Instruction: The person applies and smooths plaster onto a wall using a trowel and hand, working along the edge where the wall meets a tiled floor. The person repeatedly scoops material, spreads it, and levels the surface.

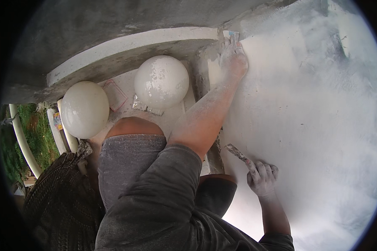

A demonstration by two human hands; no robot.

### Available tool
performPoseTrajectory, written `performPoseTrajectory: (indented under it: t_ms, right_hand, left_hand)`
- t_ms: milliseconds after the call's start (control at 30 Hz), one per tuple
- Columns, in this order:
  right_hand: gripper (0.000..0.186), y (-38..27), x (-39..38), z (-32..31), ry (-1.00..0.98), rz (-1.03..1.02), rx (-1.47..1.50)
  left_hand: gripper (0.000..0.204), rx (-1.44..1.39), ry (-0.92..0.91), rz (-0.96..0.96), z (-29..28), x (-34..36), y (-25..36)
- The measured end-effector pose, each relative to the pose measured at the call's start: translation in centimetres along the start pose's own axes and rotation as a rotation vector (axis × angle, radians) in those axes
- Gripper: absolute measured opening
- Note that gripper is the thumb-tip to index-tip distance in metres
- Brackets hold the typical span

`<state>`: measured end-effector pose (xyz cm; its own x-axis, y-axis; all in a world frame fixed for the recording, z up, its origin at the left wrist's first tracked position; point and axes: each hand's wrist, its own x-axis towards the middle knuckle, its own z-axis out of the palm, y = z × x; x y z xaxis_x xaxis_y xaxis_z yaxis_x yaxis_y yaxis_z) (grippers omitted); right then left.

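Note:
My left hand (234, 56) reaches up to the top corner of the white, powdery wall surface (314, 113), its fingers closed on a small flat pale piece (231, 34) with a blue patch, pressed by the grey concrete edge. I cannot make out exactly what that piece is. Lower right, my right hand (262, 178) grips a narrow putty knife (236, 152), its blade pointing up and left. Both hands and forearms are dusted with white powder.
Two white globes (161, 81) (84, 108) sit on a pale ledge below a curved concrete band (134, 39). A clear plastic packet (115, 94) lies between them. At left are pale curved pipes (25, 142), greenery and a dark patterned cloth (58, 201). My knee juts toward the ledge.

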<state>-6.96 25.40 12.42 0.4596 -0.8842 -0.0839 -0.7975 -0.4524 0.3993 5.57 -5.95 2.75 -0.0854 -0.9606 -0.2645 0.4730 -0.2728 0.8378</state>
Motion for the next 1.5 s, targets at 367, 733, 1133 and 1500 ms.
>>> performPoseTrajectory:
  t_ms: [367,733,1133,1500]
  right_hand:
    - [0.063,0.1,0.3,-0.1,0.018,0.021,-0.050]
    - [0.061,0.3,0.4,0.3,0.039,0.021,-0.039]
    - [0.065,0.0,0.3,0.7,-0.001,0.013,-0.009]
    - [0.065,0.1,-0.4,0.3,-0.048,-0.004,0.040]
  left_hand:
    - [0.054,0.481,0.099,0.341,3.6,-2.3,-6.0]
    - [0.054,0.432,0.092,0.375,3.2,-2.3,-1.6]
    - [0.054,0.454,0.139,0.452,5.1,0.0,-3.3]
    - [0.045,0.523,0.611,1.240,4.6,2.2,4.3]
